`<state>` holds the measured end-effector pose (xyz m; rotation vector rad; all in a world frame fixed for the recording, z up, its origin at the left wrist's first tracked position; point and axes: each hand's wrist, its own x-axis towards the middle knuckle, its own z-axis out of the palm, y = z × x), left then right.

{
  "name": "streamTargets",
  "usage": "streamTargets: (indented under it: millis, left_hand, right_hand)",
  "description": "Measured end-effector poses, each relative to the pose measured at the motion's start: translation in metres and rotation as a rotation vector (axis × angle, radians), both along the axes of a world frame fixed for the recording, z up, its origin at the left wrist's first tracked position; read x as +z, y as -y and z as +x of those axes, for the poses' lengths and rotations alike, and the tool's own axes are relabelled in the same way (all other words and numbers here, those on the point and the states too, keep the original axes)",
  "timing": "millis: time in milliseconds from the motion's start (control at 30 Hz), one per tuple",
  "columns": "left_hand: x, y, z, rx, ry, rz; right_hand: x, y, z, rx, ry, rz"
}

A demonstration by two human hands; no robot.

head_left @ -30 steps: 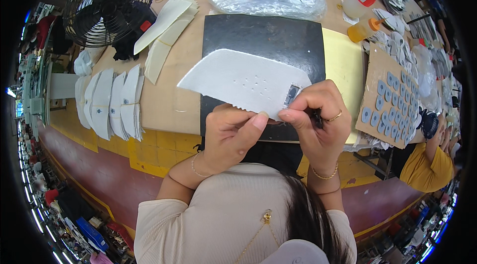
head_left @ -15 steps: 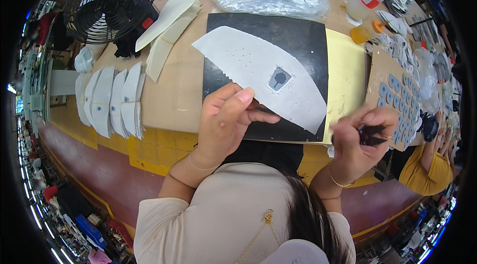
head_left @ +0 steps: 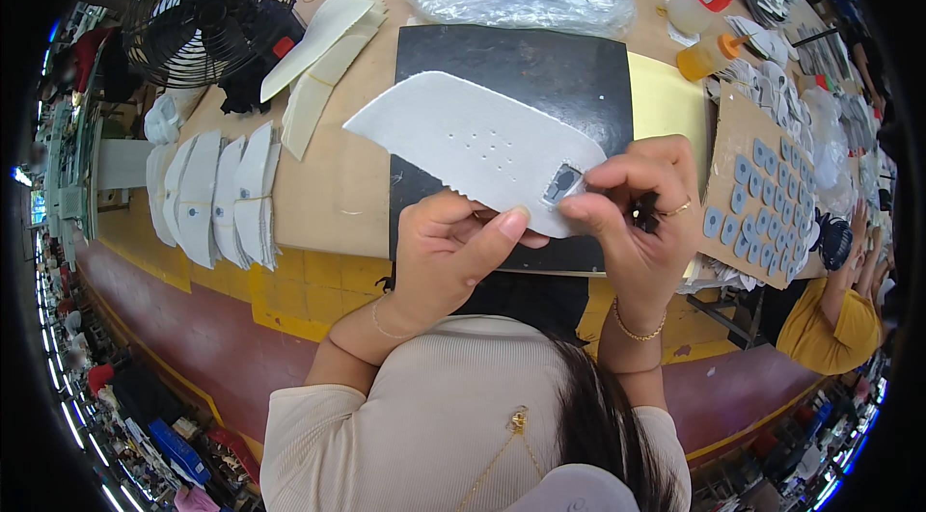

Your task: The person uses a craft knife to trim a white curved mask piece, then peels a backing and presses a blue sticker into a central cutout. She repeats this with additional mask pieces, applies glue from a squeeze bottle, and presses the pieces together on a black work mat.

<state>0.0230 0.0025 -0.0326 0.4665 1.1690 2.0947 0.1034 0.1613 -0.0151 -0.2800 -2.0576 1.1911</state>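
Right hand [head_left: 644, 237] back from beyond right edge of black mat [head_left: 511, 59], fingertips at grey patch [head_left: 562, 182] on white panel [head_left: 453, 126]; cannot tell if pinched. Left hand [head_left: 444, 247] clamped on panel's near edge, above mat. Step seems patch-edge finishing; next move likely calls for steady hold.

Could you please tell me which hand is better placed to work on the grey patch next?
Probably the right hand: it is beside the grey patch, while the left hand holds the white piece by its lower edge.
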Motion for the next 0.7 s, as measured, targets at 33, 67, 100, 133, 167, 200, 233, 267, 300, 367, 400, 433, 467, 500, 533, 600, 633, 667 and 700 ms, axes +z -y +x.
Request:
streamTargets:
  millis: [33, 67, 100, 133, 167, 200, 233, 267, 300, 367, 400, 433, 467, 500, 533, 600, 633, 667, 700]
  left_hand:
    - [0.001, 0.0, 0.0, 0.01, 0.01, -0.008]
    - [0.002, 0.0, 0.001, 0.02, 0.019, -0.017]
    - [0.003, 0.0, 0.001, 0.028, 0.03, -0.023]
    - [0.003, 0.0, 0.0, 0.019, 0.052, -0.021]
    - [0.002, 0.001, -0.002, 0.01, 0.074, -0.018]
    - [0.002, 0.001, -0.003, 0.003, 0.095, -0.016]
    - [0.003, 0.001, -0.004, 0.012, 0.094, -0.031]
    - [0.003, 0.002, -0.005, 0.02, 0.093, -0.045]
    - [0.003, 0.001, -0.006, 0.026, 0.093, -0.059]
    - [0.002, -0.001, -0.006, 0.02, 0.099, -0.035]
    - [0.002, -0.001, -0.007, 0.022, 0.1, -0.024]
    - [0.002, 0.0, -0.007, 0.021, 0.092, -0.037]
    - [0.001, 0.0, -0.007, 0.02, 0.084, -0.05]
    - [0.001, 0.001, -0.006, 0.017, 0.075, -0.063]
    - [0.001, 0.0, -0.005, 0.024, 0.066, -0.053]
    - [0.004, -0.001, -0.003, 0.039, 0.048, -0.031]
    - [0.003, 0.0, -0.003, 0.029, 0.025, -0.023]
    - [0.002, 0.0, -0.003, 0.019, 0.003, -0.016]
    - [0.002, 0.001, -0.002, 0.01, -0.02, -0.008]
  right_hand:
    - [-0.003, -0.003, -0.002, 0.02, -0.001, 0.065]
    - [-0.004, -0.005, -0.001, 0.025, -0.001, 0.075]
    - [-0.004, -0.007, 0.0, 0.027, 0.0, 0.087]
    - [-0.004, -0.006, 0.003, 0.013, 0.002, 0.045]
    - [-0.004, -0.006, 0.007, -0.001, 0.004, 0.002]
    - [-0.006, -0.007, 0.012, 0.01, -0.045, -0.108]
    - [-0.01, -0.009, 0.017, 0.02, -0.093, -0.217]
    - [-0.01, -0.008, 0.019, 0.021, -0.127, -0.296]
    - [-0.008, -0.006, 0.02, 0.02, -0.163, -0.373]
    - [0.003, 0.005, 0.019, -0.002, -0.209, -0.465]
    - [0.005, 0.009, 0.02, 0.0, -0.194, -0.493]
    - [0.007, 0.013, 0.02, 0.001, -0.179, -0.521]
    - [0.004, 0.003, 0.03, 0.088, -0.076, -0.368]
    - [0.004, 0.003, 0.028, 0.072, -0.032, -0.301]
    - [0.004, 0.003, 0.027, 0.057, 0.011, -0.232]
    - [0.003, 0.005, 0.017, 0.005, 0.037, -0.159]
    - [0.003, 0.006, 0.012, -0.031, 0.022, -0.155]
    - [0.003, 0.006, 0.011, -0.035, 0.041, -0.115]
    - [0.003, 0.006, 0.009, -0.029, 0.034, -0.102]
